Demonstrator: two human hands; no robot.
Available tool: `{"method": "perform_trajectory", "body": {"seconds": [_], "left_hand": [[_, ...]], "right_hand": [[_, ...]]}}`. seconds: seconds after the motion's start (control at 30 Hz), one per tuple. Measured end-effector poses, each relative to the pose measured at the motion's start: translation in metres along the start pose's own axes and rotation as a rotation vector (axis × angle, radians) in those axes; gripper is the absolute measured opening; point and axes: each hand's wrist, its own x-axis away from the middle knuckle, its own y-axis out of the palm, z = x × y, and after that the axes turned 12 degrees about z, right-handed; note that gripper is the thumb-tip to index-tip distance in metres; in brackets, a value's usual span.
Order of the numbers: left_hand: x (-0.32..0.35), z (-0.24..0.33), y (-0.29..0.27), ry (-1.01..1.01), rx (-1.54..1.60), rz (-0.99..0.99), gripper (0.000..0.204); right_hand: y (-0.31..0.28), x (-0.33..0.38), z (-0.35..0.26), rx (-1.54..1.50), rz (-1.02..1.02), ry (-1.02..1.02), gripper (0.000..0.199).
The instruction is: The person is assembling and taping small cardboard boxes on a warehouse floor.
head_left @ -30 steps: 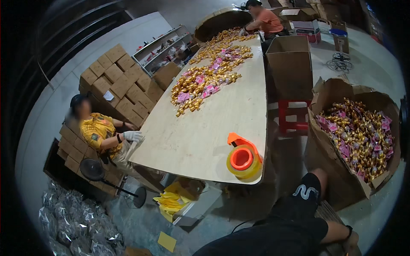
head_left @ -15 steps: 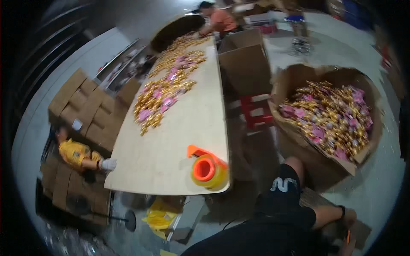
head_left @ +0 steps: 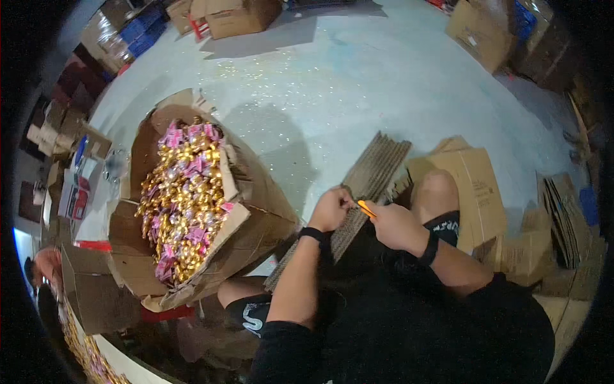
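Note:
A bundle of flat cardboard sheets (head_left: 377,163), edges upward, lies slantwise between my knees. My left hand (head_left: 331,210) is on top of it with fingers curled into a pinch; whatever is between them is too small to make out. Close by on the right, my right hand (head_left: 398,227) grips an orange utility knife (head_left: 366,208), its tip pointing toward the left fingers. The blade itself cannot be seen clearly.
To my left stands a big open carton (head_left: 256,211) full of gold and pink wrapped pieces (head_left: 188,192). Flattened cardboard (head_left: 476,192) lies by my right knee, with more stacked cardboard (head_left: 563,217) farther right. A table edge (head_left: 121,365) shows at lower left.
My view has swung from the long table on the left round to the right, onto my lap. Both hands are now together at the cardboard bundle; the big carton now appears at left.

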Motion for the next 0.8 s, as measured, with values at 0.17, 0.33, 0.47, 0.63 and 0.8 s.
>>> {"method": "perform_trajectory", "body": {"seconds": [0.17,0.33,0.47,0.63,0.8], "left_hand": [[0.009,0.006,-0.002,0.090,-0.066,-0.004,0.005],[0.013,0.007,-0.013,0.020,-0.072,-0.015,0.006],[0.012,-0.003,-0.015,0.035,-0.020,-0.021,0.004],[0.010,-0.001,-0.011,0.045,-0.067,0.001,0.004],[0.008,-0.001,-0.005,0.028,0.009,-0.002,0.004]], "right_hand": [[0.016,0.000,0.008,-0.039,0.015,-0.002,0.025],[0.016,0.003,-0.006,-0.023,-0.006,-0.018,0.031],[0.013,0.004,-0.016,0.012,-0.018,-0.024,0.038],[0.015,0.011,-0.011,0.041,0.001,-0.021,0.041],[0.011,0.014,-0.012,0.071,0.005,-0.041,0.043]]}}
